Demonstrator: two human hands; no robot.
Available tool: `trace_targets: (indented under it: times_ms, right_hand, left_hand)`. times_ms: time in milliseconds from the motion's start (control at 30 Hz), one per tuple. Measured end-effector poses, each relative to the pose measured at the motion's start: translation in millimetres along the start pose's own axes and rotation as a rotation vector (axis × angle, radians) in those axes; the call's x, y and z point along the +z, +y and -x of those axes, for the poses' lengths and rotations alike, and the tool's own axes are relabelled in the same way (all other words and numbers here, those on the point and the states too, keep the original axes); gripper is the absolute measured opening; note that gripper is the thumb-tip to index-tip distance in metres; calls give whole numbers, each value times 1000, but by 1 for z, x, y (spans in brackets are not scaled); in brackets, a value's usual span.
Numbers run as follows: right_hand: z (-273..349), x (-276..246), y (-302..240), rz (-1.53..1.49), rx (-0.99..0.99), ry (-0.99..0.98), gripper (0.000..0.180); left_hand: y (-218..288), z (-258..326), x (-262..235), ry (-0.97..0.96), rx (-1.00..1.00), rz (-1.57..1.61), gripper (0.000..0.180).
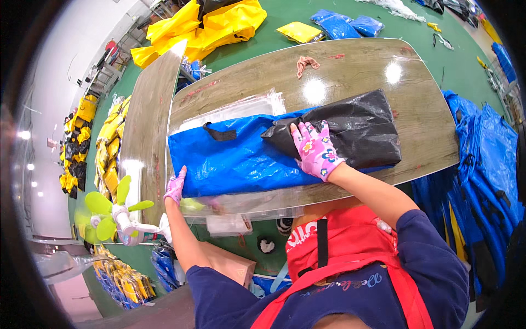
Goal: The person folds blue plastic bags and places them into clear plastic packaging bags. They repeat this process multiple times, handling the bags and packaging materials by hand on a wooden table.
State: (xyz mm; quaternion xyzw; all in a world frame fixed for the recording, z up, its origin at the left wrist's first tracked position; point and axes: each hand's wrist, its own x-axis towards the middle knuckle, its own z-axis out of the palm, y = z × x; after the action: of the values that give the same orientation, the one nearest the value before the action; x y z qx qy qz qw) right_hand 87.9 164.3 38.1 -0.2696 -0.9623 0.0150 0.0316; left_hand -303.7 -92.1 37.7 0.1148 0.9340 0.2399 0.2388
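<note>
A folded blue bag (235, 164) of shiny woven plastic lies lengthwise across the wood-look table (422, 109). Its right part is covered by a black panel (368, 126), and a short black strap handle (220, 133) shows near its far left edge. Pressed flat on the black panel, with fingers spread, is my right hand (316, 151) in a pink flowered glove. My left hand (175, 187), gloved alike, rests against the bag's near left corner with its fingers stretched out. Clear plastic sleeves (241, 109) stick out from beneath the bag's far side.
A crumpled pinkish scrap (307, 64) lies toward the table's far side. A green fan (112, 211) stands at the left. Blue bags (487, 153) hang at the right. Yellow bags (219, 27) and packed blue bundles (342, 24) lie on the floor beyond.
</note>
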Motion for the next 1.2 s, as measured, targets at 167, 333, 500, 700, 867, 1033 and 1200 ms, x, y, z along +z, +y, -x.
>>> trace_targets:
  times_ms: [167,333,500,700,867,1033,1200]
  right_hand:
    - [-5,-7,-19,-82,44,162,58]
    - [-17,1,-46,2,8,129,69]
    - [-35,-30,-41,-260,72,-139,68]
    - [-37,28,-28,-78,45,313,46]
    - [-33,20,-30,-182,6,270,51]
    - [-31,31,-30,-129,-29,313,48]
    - [-28,29,-36,-188,-39,351,47]
  left_hand:
    - [-7,7,-2,3,-33,-164,98]
    - [-10,-8,4,-26,38,-113,95]
    - [-25,-28,-41,-304,-76,531,73]
    - [14,4,-43,-366,103,491,76]
    - [8,-2,-57,-466,-161,714,79]
    - [27,21,-71,-402,-54,519,76]
    - [107,99,-106,-327,100,626,46]
